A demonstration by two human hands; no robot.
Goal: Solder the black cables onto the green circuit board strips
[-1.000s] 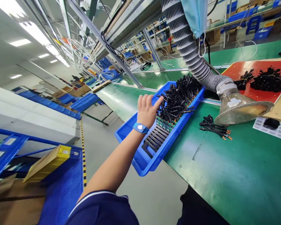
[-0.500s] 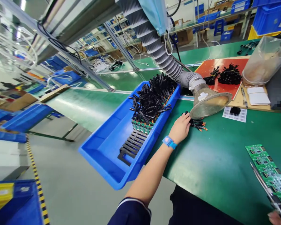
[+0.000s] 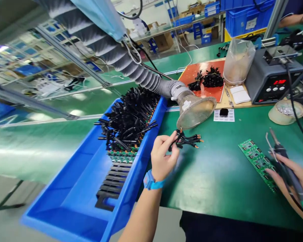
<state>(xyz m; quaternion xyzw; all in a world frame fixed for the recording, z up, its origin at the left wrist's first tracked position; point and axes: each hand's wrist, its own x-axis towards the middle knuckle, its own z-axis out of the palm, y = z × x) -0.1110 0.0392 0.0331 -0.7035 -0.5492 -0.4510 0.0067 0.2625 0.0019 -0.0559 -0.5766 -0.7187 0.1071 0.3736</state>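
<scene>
The left hand (image 3: 163, 155) pinches one bunch of black wire leads (image 3: 188, 138) — perhaps six; the right hand (image 3: 289, 174) grips one soldering iron (image 3: 282, 158) beside one green circuit board (image 3: 258, 160).

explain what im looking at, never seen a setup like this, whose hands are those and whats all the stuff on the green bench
No machine here: the camera sits on a person's head and looks down at their own two hands. The left hand pinches a bundle of black wires with orange tips over the green bench. The right hand grips a soldering iron beside a green circuit board lying on the bench. At the left a blue bin holds many black cables. A grey hose ending in a clear funnel sits just behind the wires; a soldering station stands farther back.
</scene>
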